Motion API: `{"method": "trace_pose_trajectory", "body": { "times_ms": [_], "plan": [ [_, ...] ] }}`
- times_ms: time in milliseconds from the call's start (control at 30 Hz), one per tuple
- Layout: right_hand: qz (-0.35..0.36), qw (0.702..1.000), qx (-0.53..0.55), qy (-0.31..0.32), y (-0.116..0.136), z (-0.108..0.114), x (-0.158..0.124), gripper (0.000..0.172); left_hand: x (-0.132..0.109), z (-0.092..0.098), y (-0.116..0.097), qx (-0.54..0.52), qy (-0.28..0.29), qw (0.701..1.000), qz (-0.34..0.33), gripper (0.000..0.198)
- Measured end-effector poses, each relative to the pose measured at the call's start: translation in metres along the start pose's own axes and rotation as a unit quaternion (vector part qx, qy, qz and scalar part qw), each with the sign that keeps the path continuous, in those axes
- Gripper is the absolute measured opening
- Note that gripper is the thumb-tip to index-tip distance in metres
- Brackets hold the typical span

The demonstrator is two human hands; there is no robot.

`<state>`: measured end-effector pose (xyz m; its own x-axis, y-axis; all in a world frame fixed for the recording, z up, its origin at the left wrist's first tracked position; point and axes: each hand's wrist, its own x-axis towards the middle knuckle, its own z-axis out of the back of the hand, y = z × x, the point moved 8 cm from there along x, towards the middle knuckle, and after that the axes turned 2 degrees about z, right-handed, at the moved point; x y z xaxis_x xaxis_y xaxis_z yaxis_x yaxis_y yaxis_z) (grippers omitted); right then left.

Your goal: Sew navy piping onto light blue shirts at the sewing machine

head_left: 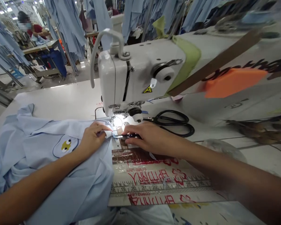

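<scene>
My left hand (93,137) pinches the edge of a light blue garment (89,184) beside the needle area of a white sewing machine (138,72). The garment spreads leftward over the table and bears a yellow, cartoon-like eyed patch (66,145). In my right hand (147,137) is a slim black tool (132,135) with a thin metal tip; whether it is snips or tweezers I cannot tell. Its tip reaches the fabric edge close to my left fingertips. Black-handled scissors (175,122) lie behind my right hand, under the machine arm.
A printed measuring scale (154,189) runs along the table front. An orange tag (234,82) and a brown strip (215,64) are on the machine arm. Farther back, a person (36,29) sits at another table among hanging blue cloth (67,28).
</scene>
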<state>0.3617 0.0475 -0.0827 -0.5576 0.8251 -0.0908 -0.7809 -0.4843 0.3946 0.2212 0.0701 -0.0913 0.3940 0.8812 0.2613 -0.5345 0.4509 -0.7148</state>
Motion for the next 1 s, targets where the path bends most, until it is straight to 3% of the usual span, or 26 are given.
{"method": "trace_pose_trajectory", "body": {
  "times_ms": [200,833,1000],
  "plan": [
    [-0.034,0.998,-0.028,0.033,0.003,-0.0078,0.0038,0.022,-0.0009,-0.0004,-0.0021,0.037,-0.008,0.999,-0.006,0.025],
    [-0.035,0.999,-0.024,0.01,0.0007,-0.0079,0.0024,0.021,-0.0011,-0.0008,0.0036,0.032,-0.017,0.999,0.022,0.014],
    [-0.03,0.997,-0.067,0.006,0.0062,-0.0076,0.0042,0.02,-0.0027,-0.0019,0.0017,0.04,-0.012,0.999,0.007,0.017]
  ]
}}
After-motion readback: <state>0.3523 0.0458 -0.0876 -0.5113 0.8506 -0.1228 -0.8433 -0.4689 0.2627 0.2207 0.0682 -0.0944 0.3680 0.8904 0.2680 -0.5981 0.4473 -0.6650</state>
